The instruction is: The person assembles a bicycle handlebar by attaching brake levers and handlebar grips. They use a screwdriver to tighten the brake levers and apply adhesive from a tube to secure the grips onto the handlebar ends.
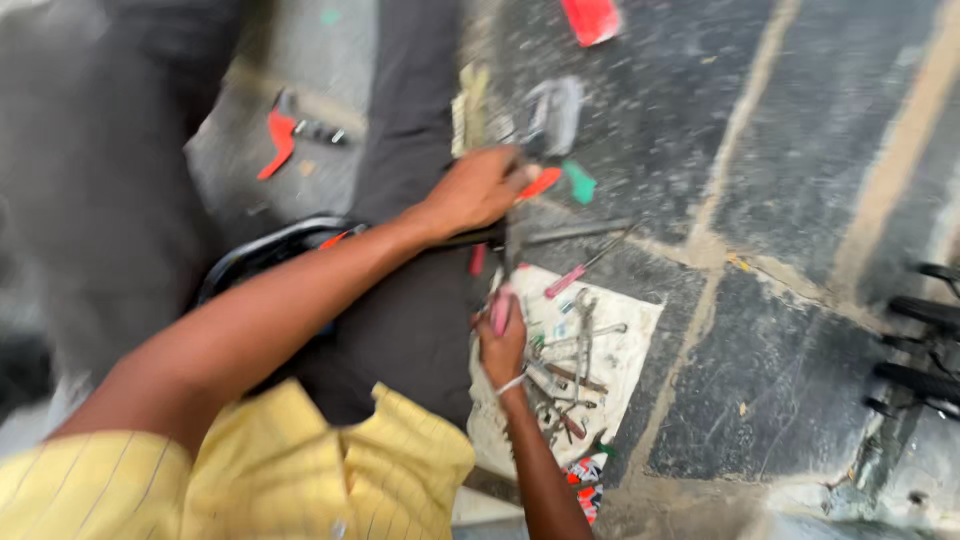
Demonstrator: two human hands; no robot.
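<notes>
Right hand [502, 350] is down on the near-left part of the white cloth [630, 345], fingers wrapped shut around a pink-handled tool [500, 310] that stands up out of the fist. Just right of that fist lies a jumble of metal tools [570, 375], spanners and rods, spread across the cloth, with a second pink-handled screwdriver [572, 278] slanting off the cloth's far edge. A thin band rings the right wrist.

Further off, the left hand [480, 190] reaches out over the dark stone floor [800, 200], fingers curled together onto something small and orange-red [540, 183] at the fingertips; the blur keeps me from telling what that piece is. A green scrap [579, 183] sits just right of it, and a long thin metal rod [575, 233] lies on the floor between the two hands.

Yellow striped sleeve [290, 470] fills the near-left. Under the left forearm, a curved black rim [265, 250]. Far left, a red piece [281, 140] on the grey ground. Black tyre knobs [925, 340] at the right edge.
</notes>
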